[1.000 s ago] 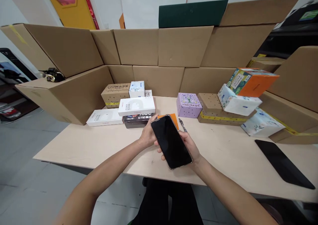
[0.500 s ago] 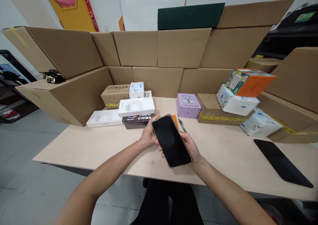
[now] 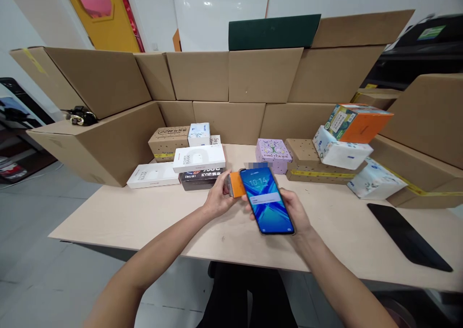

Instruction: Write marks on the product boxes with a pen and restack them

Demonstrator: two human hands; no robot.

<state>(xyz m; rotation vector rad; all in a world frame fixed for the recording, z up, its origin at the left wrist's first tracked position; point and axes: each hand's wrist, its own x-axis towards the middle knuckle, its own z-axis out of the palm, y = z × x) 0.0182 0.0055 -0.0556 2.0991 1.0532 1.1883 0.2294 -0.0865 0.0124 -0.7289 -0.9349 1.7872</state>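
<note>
My right hand (image 3: pixel 297 211) is closed around a smartphone (image 3: pixel 268 214), held tilted above the table. Its lit blue lock screen reads 10:14 and shows a pale notification bar. Just left of the phone, the fingers of my left hand (image 3: pixel 218 197) grip a small orange item with a greyish edge (image 3: pixel 237 184); its exact kind is unclear. The orange item's right side is partly covered by the phone. Behind the left hand lies a dark box (image 3: pixel 200 179) under a white power bank box (image 3: pixel 198 158). Beyond the phone stands a purple patterned box (image 3: pixel 273 154).
Another white power bank box (image 3: pixel 154 175) lies at left, near a brown carton (image 3: pixel 168 142). At right, a brown carton (image 3: pixel 307 157) bears a white tissue pack (image 3: pixel 342 153) and an orange box (image 3: pixel 365 128). A black flat slab (image 3: pixel 408 236) lies by the right edge. Cardboard walls (image 3: pixel 213 120) enclose the back.
The phone's dark screen has lit up. My right hand and the phone have shifted right, away from my left hand, and the orange item now shows in my left fingers.
</note>
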